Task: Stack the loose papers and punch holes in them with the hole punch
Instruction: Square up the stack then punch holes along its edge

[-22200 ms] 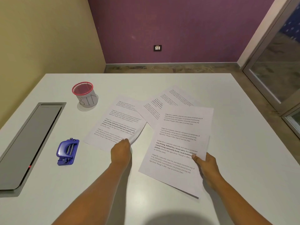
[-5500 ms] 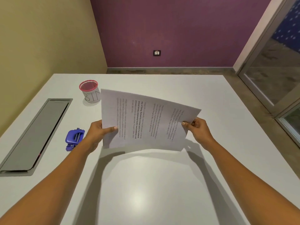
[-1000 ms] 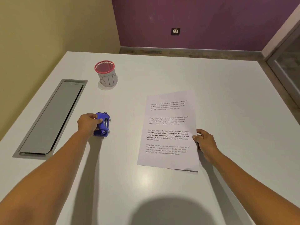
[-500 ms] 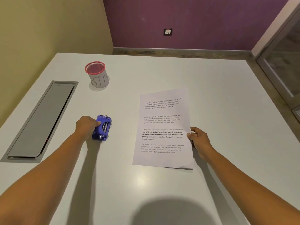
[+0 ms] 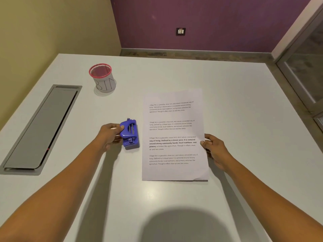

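Beside papers [image 5: 174, 133], left hand [image 5: 109, 135] gripping hole punch [image 5: 130, 133] (blue)

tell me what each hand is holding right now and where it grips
The left hand grips the blue hole punch by its left side. The right hand pinches the right edge of the paper stack, which lies flat.

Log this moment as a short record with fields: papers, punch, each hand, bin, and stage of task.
papers: one squared stack flat on the table
punch: blue, just left of the stack, not yet on its edge
left hand: gripping the punch
right hand: holding the stack's right edge
bin: far left, upright
stage: stacked, no holes visible
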